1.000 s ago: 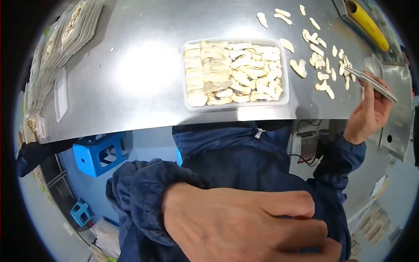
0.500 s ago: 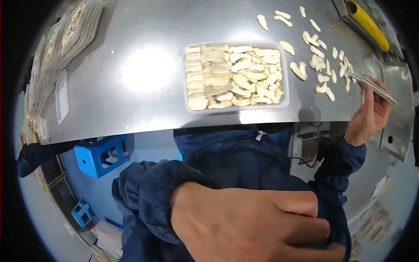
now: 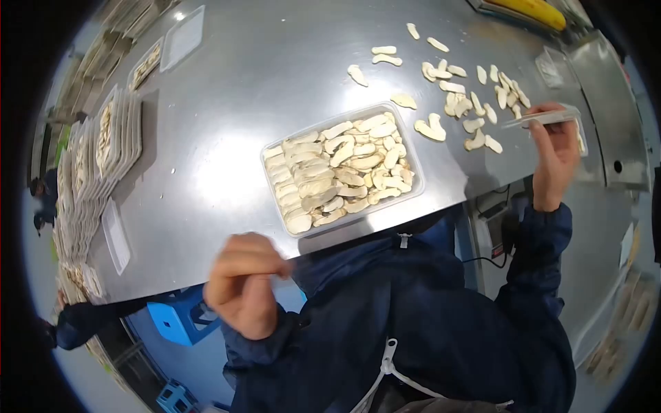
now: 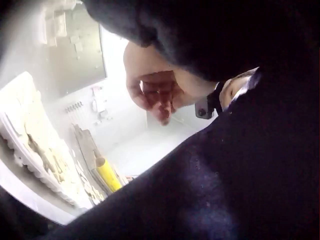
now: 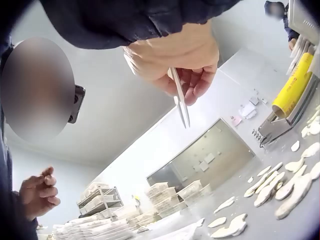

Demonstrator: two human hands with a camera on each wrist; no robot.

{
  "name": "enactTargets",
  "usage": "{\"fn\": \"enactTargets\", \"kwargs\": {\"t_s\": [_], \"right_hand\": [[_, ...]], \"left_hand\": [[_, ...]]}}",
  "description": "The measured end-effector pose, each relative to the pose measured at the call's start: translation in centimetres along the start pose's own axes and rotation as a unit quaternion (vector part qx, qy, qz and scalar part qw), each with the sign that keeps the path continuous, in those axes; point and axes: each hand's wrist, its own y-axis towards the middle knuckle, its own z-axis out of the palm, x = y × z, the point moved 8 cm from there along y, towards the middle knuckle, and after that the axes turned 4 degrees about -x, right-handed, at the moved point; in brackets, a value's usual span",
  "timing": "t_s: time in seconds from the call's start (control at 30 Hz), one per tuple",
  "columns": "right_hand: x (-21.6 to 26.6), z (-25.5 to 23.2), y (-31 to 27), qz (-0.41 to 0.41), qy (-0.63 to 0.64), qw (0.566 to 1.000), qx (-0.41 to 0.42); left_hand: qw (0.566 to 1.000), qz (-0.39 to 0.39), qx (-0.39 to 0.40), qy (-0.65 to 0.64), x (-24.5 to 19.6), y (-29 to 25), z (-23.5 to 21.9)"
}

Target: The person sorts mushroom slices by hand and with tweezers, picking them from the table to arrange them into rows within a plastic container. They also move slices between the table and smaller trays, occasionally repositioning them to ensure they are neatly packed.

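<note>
From my station, I record at far left, in the head view, a stack of ridged white plastic trays (image 3: 131, 131) on the smooth metal desk (image 3: 227, 82). Next, the left hand (image 3: 248, 282) is raised near the desk's front edge, fingers loosely curled; I see nothing in them. Mid-desk sits a translucent, round-cornered tray (image 3: 418, 180) of pale, curved slices (image 3: 365, 162), tightly rowed on its left, jumbled on its right, between the two hands and touching neither. Loose slices (image 3: 452, 87) lie right of it, smooth and irregular. The right hand (image 3: 556, 148) is beside them, gripping tweezers (image 3: 547, 118). Their tips blur in the head view; the right wrist view shows two slim, pale arms close together, pointing down. It also shows printed marks on the yellow roll (image 5: 292, 90), unreadable from the head view.
</note>
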Motion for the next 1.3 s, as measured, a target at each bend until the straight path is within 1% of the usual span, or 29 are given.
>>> {"fn": "enactTargets", "kwargs": {"t_s": [0.03,0.07,0.1,0.13,0.17,0.2,0.3,0.4,0.47,0.53,0.57,0.63,0.67,0.7,0.73,0.8,0.83,0.87,0.93,1.0,1.03,1.07,1.13,1.17,1.2,1.23,1.3], "right_hand": [[-0.5,-0.1,-0.1,0.021,-0.016,0.999,0.023],[-1.0,0.3,-0.3,0.044,-0.056,0.996,0.050],[-0.7,0.6,-0.5,0.045,-0.069,0.994,0.068],[-0.1,0.9,-0.8,0.046,-0.082,0.992,0.086],[0.4,1.5,-1.1,0.047,-0.094,0.989,0.106],[1.4,2.0,-1.3,0.021,-0.031,0.996,0.080],[3.5,2.8,-1.9,0.028,0.077,0.993,0.084],[3.9,2.9,-2.6,0.033,0.042,0.993,0.103],[3.3,3.2,-2.6,0.045,0.048,0.991,0.115],[2.5,3.7,-2.4,0.057,0.045,0.990,0.119],[1.8,4.1,-2.2,0.066,0.040,0.990,0.118],[0.6,4.7,-1.5,0.087,0.027,0.988,0.126],[-0.1,4.9,-1.0,0.099,0.020,0.985,0.138],[-0.9,5.3,-0.6,0.111,0.013,0.982,0.151],[-1.1,5.7,0.1,0.075,-0.067,0.984,0.144],[-0.3,7.8,1.1,0.034,-0.173,0.968,0.179],[-0.2,9.0,1.3,0.013,-0.225,0.954,0.195],[-0.6,10.2,1.9,-0.048,-0.249,0.947,0.198],[-2.2,12.6,3.3,-0.177,-0.299,0.917,0.196],[-4.3,15.4,4.8,-0.218,-0.350,0.883,0.226],[-4.6,16.6,5.2,-0.210,-0.359,0.874,0.251],[-5.5,17.7,5.6,-0.227,-0.381,0.856,0.267],[-6.7,19.5,6.4,-0.141,-0.426,0.836,0.316],[-7.6,20.3,6.5,-0.096,-0.443,0.823,0.342],[-8.2,20.9,6.5,-0.078,-0.438,0.824,0.351],[-8.7,21.4,6.5,-0.097,-0.431,0.825,0.351],[-9.6,22.7,6.4,-0.135,-0.415,0.826,0.356]], "left_hand": [[0.997,0.010,-0.052,-0.053,-0.9,0.5,-0.2],[0.992,0.078,0.024,-0.093,-2.4,1.0,0.6],[0.975,0.147,0.098,-0.132,-4.1,1.4,1.3],[0.968,0.179,0.108,-0.138,-5.3,1.3,2.1],[0.964,0.185,0.123,-0.149,-6.2,1.2,3.2],[0.959,0.192,0.138,-0.160,-7.2,1.2,4.4],[0.949,0.131,0.202,-0.202,-8.4,1.8,7.3],[0.922,0.138,0.271,-0.239,-8.7,1.8,8.0],[0.906,0.144,0.305,-0.256,-8.9,1.8,8.2],[0.885,0.194,0.323,-0.274,-8.9,1.9,8.2],[0.871,0.237,0.325,-0.283,-8.5,1.8,8.1],[0.870,0.250,0.327,-0.273,-8.3,1.4,7.7],[0.884,0.220,0.327,-0.253,-8.3,1.5,7.3],[0.903,0.213,0.304,-0.215,-8.5,1.5,7.2],[0.920,0.205,0.282,-0.176,-8.8,1.7,7.2],[0.953,0.224,0.193,-0.061,-9.9,1.4,7.8],[0.964,0.196,0.175,-0.042,-10.0,0.8,6.3],[0.971,0.175,0.160,-0.026,-10.3,0.1,4.1],[0.962,0.207,0.167,-0.053,-10.5,0.9,5.7],[0.968,0.195,0.155,-0.021,-10.3,0.6,4.5],[0.970,0.191,0.148,-0.007,-10.3,0.3,3.3],[0.972,0.187,0.141,0.008,-10.0,0.1,2.1],[0.972,0.215,0.095,0.030,-8.2,0.3,0.3],[0.967,0.246,0.056,0.039,-6.6,0.0,-0.8],[0.974,0.211,0.006,0.088,-5.0,-0.3,-2.2],[0.974,0.172,-0.046,0.138,-3.6,-0.8,-3.8],[0.974,0.065,-0.109,0.187,0.0,-2.2,-6.7]]}}
